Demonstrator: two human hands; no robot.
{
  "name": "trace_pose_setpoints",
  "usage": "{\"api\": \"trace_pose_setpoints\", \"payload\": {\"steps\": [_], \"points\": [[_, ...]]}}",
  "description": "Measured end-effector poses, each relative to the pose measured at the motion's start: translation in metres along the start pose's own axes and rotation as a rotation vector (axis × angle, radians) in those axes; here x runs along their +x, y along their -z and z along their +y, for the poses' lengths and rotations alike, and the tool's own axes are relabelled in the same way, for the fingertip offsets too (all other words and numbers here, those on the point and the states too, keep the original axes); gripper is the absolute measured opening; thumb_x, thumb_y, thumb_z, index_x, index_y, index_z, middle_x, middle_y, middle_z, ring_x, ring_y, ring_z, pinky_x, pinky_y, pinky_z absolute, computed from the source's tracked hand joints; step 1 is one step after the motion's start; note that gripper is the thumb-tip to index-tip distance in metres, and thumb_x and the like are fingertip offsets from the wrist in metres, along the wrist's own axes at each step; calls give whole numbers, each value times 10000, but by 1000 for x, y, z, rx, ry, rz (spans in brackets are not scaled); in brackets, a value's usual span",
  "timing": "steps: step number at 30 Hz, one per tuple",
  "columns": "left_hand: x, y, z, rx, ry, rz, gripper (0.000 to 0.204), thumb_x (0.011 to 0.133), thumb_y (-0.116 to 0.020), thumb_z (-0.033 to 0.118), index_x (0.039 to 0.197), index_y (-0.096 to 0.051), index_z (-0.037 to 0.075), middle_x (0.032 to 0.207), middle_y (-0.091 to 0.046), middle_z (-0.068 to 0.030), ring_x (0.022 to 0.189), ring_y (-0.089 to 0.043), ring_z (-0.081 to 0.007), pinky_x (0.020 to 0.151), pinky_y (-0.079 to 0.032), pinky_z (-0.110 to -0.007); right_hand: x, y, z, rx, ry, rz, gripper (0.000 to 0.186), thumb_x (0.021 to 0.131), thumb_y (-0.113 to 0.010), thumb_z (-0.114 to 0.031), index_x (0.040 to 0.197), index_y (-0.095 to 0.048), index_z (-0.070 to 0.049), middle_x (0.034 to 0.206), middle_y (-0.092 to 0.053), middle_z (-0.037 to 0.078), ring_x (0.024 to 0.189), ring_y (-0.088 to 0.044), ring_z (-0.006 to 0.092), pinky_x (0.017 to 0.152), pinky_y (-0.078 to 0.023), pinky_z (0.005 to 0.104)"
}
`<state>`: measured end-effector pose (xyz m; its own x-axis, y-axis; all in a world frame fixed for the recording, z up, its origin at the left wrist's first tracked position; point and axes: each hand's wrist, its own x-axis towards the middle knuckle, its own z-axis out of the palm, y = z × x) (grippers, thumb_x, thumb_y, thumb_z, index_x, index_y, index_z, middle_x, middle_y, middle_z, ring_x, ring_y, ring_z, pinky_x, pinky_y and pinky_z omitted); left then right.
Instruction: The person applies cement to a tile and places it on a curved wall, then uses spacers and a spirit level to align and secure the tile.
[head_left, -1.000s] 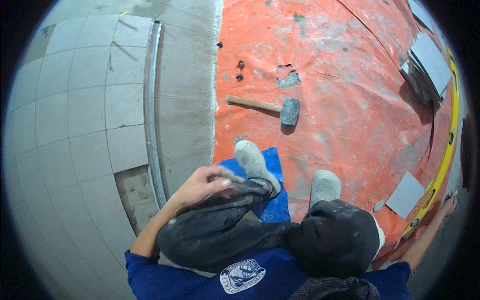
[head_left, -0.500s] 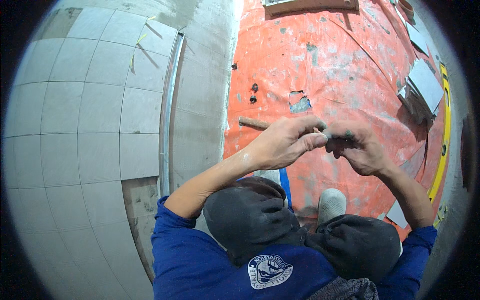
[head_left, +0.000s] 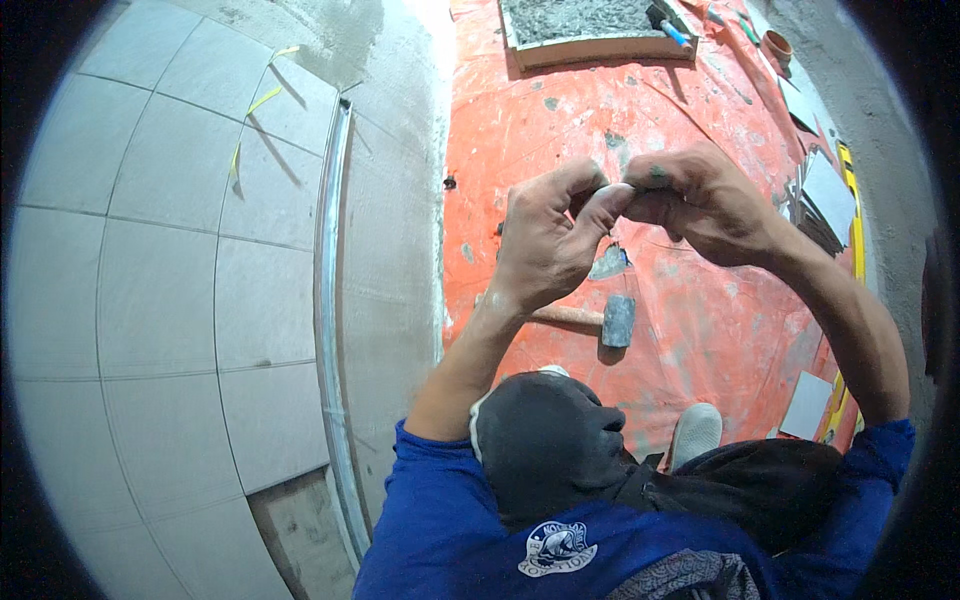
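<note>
My left hand (head_left: 552, 238) and my right hand (head_left: 705, 208) meet fingertip to fingertip above the orange sheet (head_left: 700, 345). Thumb and fingers are pinched together on both sides. Whatever lies between them, if anything, is too small and hidden to name. Beneath the left wrist a mallet (head_left: 618, 322) with a grey head and a wooden handle rests on the sheet, partly covered by my arm. Neither hand touches it.
Laid grey tiles (head_left: 265, 310) spread on the left, bordered by a metal straightedge (head_left: 328, 250). A mortar trough (head_left: 600, 50) with a blue-handled tool (head_left: 672, 30) stands ahead. On the right are stacked tiles (head_left: 830, 190), a yellow spirit level (head_left: 856, 220) and a terracotta-coloured pot (head_left: 776, 46).
Both hands have moved forward, fingertips still together. My view has shifted, so the mallet's head and more of the mortar trough now show.
</note>
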<state>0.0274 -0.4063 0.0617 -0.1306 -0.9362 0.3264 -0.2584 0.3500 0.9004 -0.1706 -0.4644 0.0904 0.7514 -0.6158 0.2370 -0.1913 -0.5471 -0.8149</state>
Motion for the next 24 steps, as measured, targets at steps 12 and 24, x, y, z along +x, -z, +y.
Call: {"api": "trace_pose_setpoints", "payload": {"steps": [12,24], "points": [[-51,74,-70,-15,292,209,205,962,-608,168,880,-670,-10,625,-576,-29,575,-515,-85,558,-438,-247,119,-69,69,418,-139,29,215,944,-615,-64,1153,-647,-20,812,-670,65,624,-642,115,571,-543,272],[-116,137,-9,935,560,204,305,866,-646,98,1167,-671,55,1051,-696,-187,824,-675,-328,794,-526,-403,176,-211,70,684,-13,217,166,883,-669,-118,1038,-705,-70,839,-715,77,679,-634,135,639,-512,288]]}}
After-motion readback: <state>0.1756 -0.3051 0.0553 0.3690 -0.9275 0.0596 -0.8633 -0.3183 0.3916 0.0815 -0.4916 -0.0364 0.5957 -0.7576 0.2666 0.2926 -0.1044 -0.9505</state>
